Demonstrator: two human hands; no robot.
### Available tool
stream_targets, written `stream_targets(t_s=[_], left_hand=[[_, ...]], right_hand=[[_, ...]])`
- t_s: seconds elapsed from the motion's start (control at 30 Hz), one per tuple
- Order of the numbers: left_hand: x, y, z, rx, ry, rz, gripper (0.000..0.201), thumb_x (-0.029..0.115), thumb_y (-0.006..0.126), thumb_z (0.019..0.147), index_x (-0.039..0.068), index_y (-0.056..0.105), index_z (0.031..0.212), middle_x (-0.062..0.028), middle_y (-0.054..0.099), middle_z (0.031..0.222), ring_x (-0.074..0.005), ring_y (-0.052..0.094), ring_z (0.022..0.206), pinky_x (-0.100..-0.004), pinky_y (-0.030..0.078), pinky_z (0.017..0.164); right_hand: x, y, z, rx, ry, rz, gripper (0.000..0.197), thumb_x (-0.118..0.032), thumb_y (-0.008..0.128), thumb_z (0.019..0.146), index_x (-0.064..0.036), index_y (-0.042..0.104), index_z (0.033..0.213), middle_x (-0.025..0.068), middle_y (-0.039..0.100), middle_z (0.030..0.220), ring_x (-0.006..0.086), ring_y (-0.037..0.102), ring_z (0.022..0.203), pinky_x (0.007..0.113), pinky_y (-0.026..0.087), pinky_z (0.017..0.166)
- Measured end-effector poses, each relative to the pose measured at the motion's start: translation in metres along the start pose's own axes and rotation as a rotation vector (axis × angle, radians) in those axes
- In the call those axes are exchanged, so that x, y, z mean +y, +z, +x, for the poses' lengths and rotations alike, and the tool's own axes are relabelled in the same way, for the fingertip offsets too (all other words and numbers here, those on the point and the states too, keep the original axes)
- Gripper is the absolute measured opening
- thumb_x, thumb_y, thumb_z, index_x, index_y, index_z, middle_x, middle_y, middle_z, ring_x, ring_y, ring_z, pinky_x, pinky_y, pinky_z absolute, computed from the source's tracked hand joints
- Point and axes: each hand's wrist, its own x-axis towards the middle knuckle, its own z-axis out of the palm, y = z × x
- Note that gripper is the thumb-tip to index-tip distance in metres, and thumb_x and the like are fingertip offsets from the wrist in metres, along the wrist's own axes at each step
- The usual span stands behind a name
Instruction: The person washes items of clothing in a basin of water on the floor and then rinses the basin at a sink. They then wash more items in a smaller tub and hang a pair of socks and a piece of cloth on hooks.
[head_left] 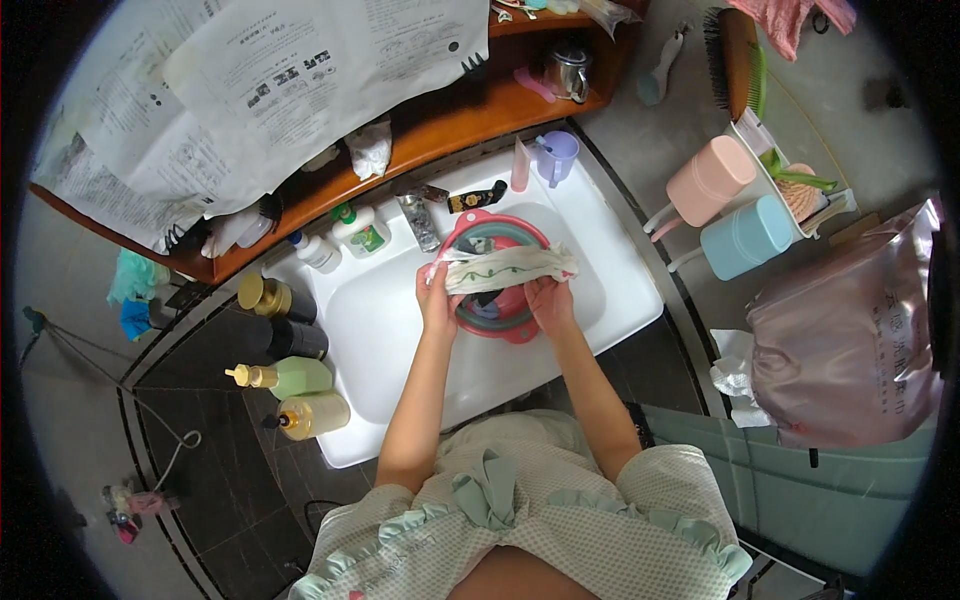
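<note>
A white cloth (500,269) with a green vine pattern and small red marks is stretched sideways between my hands. My left hand (437,299) grips its left end, and my right hand (549,304) grips the right end. Directly below is a round red-and-grey basin (513,331) standing in the white sink (385,322). Inside the basin lie dark and light fabric pieces, partly hidden by the cloth and my hands.
Several bottles, including a green pump bottle (303,377), line the sink's left rim. A purple cup (557,157) and a pink tube (520,166) stand at the back. Above hangs a wooden shelf (440,135). Pink (711,180) and blue (746,238) holders and a tissue bag (840,330) are on the right.
</note>
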Motion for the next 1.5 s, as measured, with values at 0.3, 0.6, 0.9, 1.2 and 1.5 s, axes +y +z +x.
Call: stream_targets(t_s=[0.3, 0.6, 0.9, 1.2, 1.5], left_hand=[[0.005, 0.004, 0.009, -0.159, 0.014, 0.193, 0.01, 0.015, 0.052, 0.084, 0.012, 0.047, 0.092, -0.0014, 0.056, 0.085, -0.011, 0.056, 0.073, -0.0238, 0.048, 0.056], [0.004, 0.009, 0.006, -0.156, 0.067, 0.293, 0.011, 0.017, 0.053, 0.083, 0.014, 0.047, 0.091, 0.002, 0.053, 0.082, -0.0062, 0.051, 0.072, -0.0192, 0.042, 0.059], [0.049, 0.015, 0.005, -0.033, 0.266, 0.371, 0.017, 0.021, 0.051, 0.086, 0.013, 0.042, 0.098, -0.001, 0.055, 0.087, -0.0093, 0.054, 0.072, -0.0225, 0.045, 0.056], [0.062, 0.025, -0.021, -0.09, 0.008, -0.025, 0.029, 0.003, 0.051, 0.08, 0.005, 0.036, 0.106, -0.0104, 0.053, 0.096, -0.0175, 0.057, 0.08, -0.0279, 0.051, 0.062], [0.055, 0.021, -0.045, -0.288, 0.009, 0.124, 0.06, -0.01, 0.047, 0.064, 0.007, 0.029, 0.118, -0.0136, 0.043, 0.112, -0.0249, 0.047, 0.105, -0.0362, 0.041, 0.09]], right_hand=[[-0.007, 0.014, -0.006, -0.021, 0.524, 0.206, 0.047, -0.04, 0.033, 0.09, -0.0025, 0.043, 0.115, 0.012, 0.053, 0.11, 0.0242, 0.051, 0.103, 0.033, 0.049, 0.079], [0.058, -0.064, 0.055, 0.156, 0.595, -0.13, 0.016, -0.009, 0.049, 0.081, 0.0041, 0.054, 0.088, 0.0109, 0.061, 0.077, 0.0195, 0.061, 0.067, 0.026, 0.054, 0.064], [0.063, -0.081, 0.072, 0.144, 0.225, -0.77, 0.026, -0.009, 0.052, 0.079, -0.0025, 0.051, 0.104, 0.0087, 0.057, 0.094, 0.0186, 0.057, 0.083, 0.028, 0.047, 0.072], [0.013, 0.058, -0.025, -0.37, -0.663, -1.058, 0.045, -0.011, 0.067, 0.069, -0.0032, 0.05, 0.11, 0.0077, 0.056, 0.099, 0.0172, 0.054, 0.088, 0.029, 0.043, 0.076], [0.019, 0.043, -0.04, -0.126, -0.153, -0.485, 0.026, -0.017, 0.051, 0.085, -0.0009, 0.052, 0.104, 0.0004, 0.055, 0.093, 0.0073, 0.052, 0.085, 0.023, 0.043, 0.073]])
